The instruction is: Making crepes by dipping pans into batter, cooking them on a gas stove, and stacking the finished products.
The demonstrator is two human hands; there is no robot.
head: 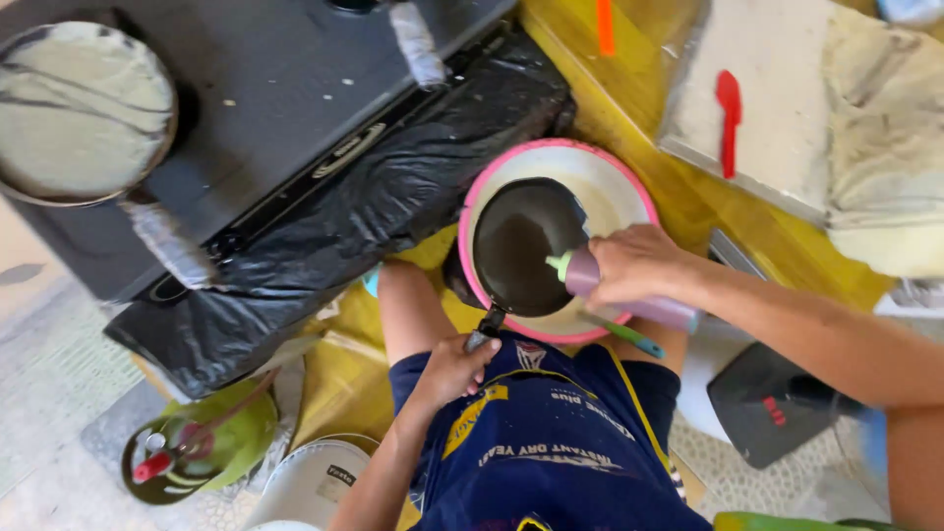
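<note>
My left hand grips the handle of a small dark frying pan, held over a pink-rimmed bowl of pale batter. My right hand is closed around a mauve scoop cup with a green handle, its mouth at the pan's right edge. The pan's inside looks dark and wet. My navy apron fills the bottom centre.
A second pan covered with pale batter sits on a black stove at the top left, with black plastic sheeting draped beside it. A tray with a red spatula and cloth lies top right. Green gas cylinder and white bucket stand below left.
</note>
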